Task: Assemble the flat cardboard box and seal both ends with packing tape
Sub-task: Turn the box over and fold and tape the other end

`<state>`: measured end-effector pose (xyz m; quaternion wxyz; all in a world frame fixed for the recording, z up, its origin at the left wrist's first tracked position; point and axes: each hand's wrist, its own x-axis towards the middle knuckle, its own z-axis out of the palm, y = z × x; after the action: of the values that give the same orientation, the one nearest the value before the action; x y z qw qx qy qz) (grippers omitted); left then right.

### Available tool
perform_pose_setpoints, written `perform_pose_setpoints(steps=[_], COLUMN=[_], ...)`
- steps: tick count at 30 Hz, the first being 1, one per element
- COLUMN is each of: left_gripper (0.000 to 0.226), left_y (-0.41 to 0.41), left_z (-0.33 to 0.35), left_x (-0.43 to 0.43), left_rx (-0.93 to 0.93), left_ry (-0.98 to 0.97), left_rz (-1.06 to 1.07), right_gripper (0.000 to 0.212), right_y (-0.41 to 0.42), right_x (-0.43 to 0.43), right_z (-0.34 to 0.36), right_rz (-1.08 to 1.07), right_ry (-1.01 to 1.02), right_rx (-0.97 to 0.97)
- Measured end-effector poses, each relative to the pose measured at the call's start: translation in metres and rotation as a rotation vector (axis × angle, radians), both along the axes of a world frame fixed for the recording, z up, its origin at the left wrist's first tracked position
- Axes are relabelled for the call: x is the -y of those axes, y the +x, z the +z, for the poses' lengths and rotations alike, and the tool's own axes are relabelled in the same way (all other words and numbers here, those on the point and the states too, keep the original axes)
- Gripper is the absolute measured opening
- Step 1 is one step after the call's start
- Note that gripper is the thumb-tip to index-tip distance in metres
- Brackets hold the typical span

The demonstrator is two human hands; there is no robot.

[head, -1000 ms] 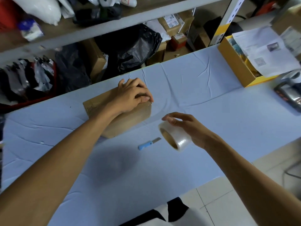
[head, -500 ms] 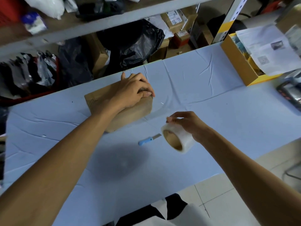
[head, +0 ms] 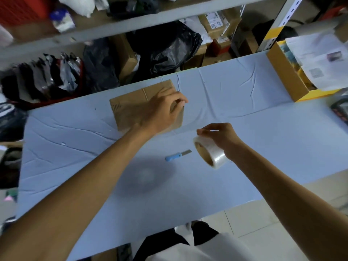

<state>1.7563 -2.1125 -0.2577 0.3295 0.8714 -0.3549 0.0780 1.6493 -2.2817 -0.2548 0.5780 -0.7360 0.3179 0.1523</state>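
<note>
A small brown cardboard box (head: 131, 106) stands assembled on the light blue table (head: 244, 129), towards the far edge. My left hand (head: 165, 110) lies on the box's right end, its fingers curled over the top right edge. My right hand (head: 220, 136) grips a roll of clear packing tape (head: 211, 153) just above the table, to the right of the box and in front of it. A faint strip of clear tape seems to run from the roll towards the box. A blue-handled cutter (head: 177, 155) lies on the table just left of the roll.
An open yellow and brown carton (head: 286, 76) with papers on top sits at the table's right end. A dark device (head: 340, 110) lies at the right edge. Behind the table, shelving holds black bags (head: 169, 46), boxes and clothes.
My left hand has slid towards the box's right end, uncovering more of its top. My right hand still holds the roll in about the same place.
</note>
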Motion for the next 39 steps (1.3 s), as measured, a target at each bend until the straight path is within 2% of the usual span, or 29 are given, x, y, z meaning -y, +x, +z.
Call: perform_pose_setpoints(steps=[3,5,9,11,14,20,24,26,29,33,36,39], left_gripper=[0.011,0.012,0.012,0.019,0.027,0.02,0.009,0.003,0.001,0.022,0.023,0.015], left_y=[-0.033,-0.056,-0.092,-0.102,-0.108,-0.103,-0.095,-0.088,-0.077,-0.057,-0.039,-0.034], left_z=[-0.008,-0.03,-0.095,-0.121,-0.144,-0.158,-0.133,-0.107,-0.061,-0.003,0.012,0.006], left_x=[-0.006,-0.012,-0.022,-0.019,-0.011,-0.007,-0.018,-0.028,-0.045,-0.042,-0.024,-0.01], left_rx=[0.083,0.035,-0.339,-0.507,-0.591,-0.439,-0.597,-0.604,-0.478,-0.403,-0.337,-0.281], left_ry=[-0.031,0.039,0.221,0.224,0.184,0.242,0.345,0.381,0.254,0.073,-0.014,-0.059], left_rz=[0.055,0.036,0.117,0.22,0.349,0.279,0.124,0.006,0.026,0.184,0.268,0.263], right_gripper=[0.019,0.018,0.016,0.015,0.018,0.016,0.016,0.018,0.018,0.015,0.013,0.014], right_y=[0.0,0.001,0.001,0.0,0.001,0.0,0.001,0.002,0.003,0.005,0.007,0.007], right_x=[-0.002,-0.002,-0.002,-0.001,0.001,-0.001,-0.002,-0.002,-0.003,-0.002,-0.003,-0.003], right_z=[0.0,0.0,0.002,0.002,0.002,-0.004,-0.004,-0.003,-0.002,-0.002,-0.005,-0.007], right_rz=[0.011,0.015,0.009,0.003,-0.006,0.043,0.071,0.063,0.068,0.068,0.061,0.055], right_ry=[-0.003,-0.012,0.0,-0.007,-0.01,-0.061,-0.08,-0.075,-0.069,-0.045,-0.04,-0.039], right_rx=[0.005,0.0,0.008,-0.002,-0.039,-0.066,-0.085,-0.085,-0.063,-0.049,-0.046,-0.054])
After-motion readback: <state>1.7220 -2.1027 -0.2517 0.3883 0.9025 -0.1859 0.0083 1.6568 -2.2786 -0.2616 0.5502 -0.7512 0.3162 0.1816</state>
